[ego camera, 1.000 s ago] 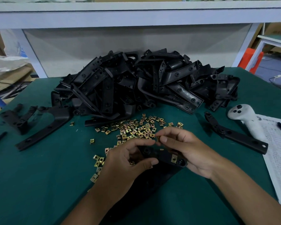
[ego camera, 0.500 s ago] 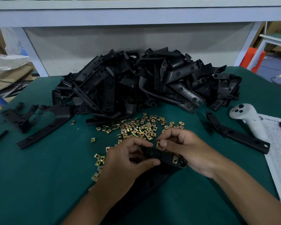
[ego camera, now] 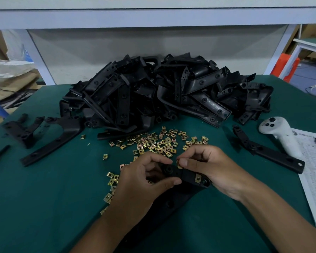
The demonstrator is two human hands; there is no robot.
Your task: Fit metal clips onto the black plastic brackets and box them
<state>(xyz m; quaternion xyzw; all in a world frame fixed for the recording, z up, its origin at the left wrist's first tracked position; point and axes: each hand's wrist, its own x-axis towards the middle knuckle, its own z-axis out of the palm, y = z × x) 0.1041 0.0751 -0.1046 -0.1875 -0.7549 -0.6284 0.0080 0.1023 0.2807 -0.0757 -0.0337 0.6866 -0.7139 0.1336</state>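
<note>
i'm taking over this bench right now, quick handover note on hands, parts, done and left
Left hand grips the black bracket in work, near the table's front edge.
Right hand pinches a metal clip at the bracket's top edge.
Done: one fitted clip shows on this bracket.
Left: seat the pinched clip, then the bracket pile behind and loose clips. No box is in view.

Two bare forearms reach in from the bottom edge, one from the lower left and one from the lower right. Neither arm shows a sleeve, cuff, watch or bracelet. The left hand [ego camera: 144, 177] and the right hand [ego camera: 214, 168] wear no gloves and no rings. The fingers [ego camera: 185, 162] have short, plain, unpainted nails. Nothing else of the person is in view.
</note>
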